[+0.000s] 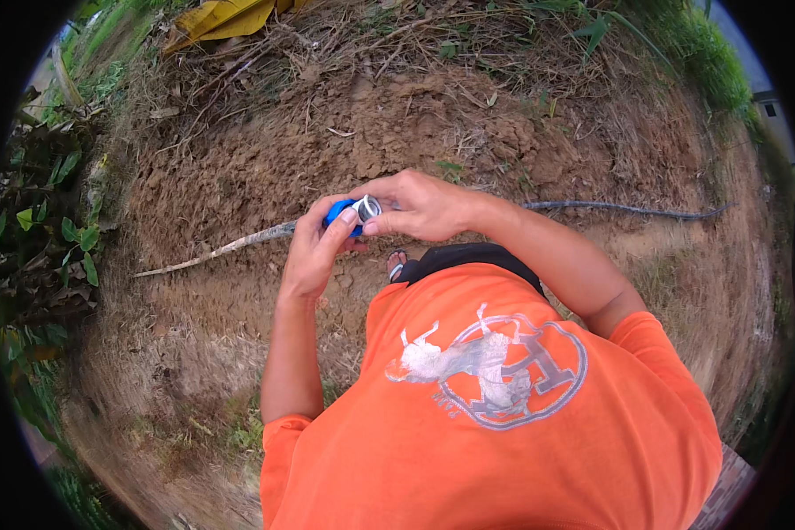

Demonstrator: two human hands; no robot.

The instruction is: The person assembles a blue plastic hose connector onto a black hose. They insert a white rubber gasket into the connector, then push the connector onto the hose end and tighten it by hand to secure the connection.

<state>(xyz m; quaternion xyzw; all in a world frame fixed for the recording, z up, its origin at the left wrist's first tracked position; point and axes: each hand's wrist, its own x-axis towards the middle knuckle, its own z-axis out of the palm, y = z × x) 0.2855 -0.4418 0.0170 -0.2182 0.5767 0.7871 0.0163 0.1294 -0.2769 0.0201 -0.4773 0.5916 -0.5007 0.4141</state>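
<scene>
In front of my waist, both hands hold a small pipe-fitting-like piece with a blue part (pixel 336 210) and a greyish-white, open-ended round part (pixel 367 208). My left hand (pixel 314 243) grips the blue side, its thumb pressed near the white part. Fingers of my right hand (pixel 420 208) close around the white part from the other side, the thumb near its open end. Much of the piece is covered by my fingers, so its exact kind cannot be told. Behind the hands, a dirt-smeared pale pipe (pixel 216 253) extends left along the ground.
A dark hose (pixel 618 208) runs right across the soil; whether it joins the pale pipe is hidden. A bare earth bank (pixel 397 124) rises ahead, with dry grass and a yellow leaf (pixel 225 19) on top. Leafy plants (pixel 71 234) stand left. My sandalled foot (pixel 397 263) shows below.
</scene>
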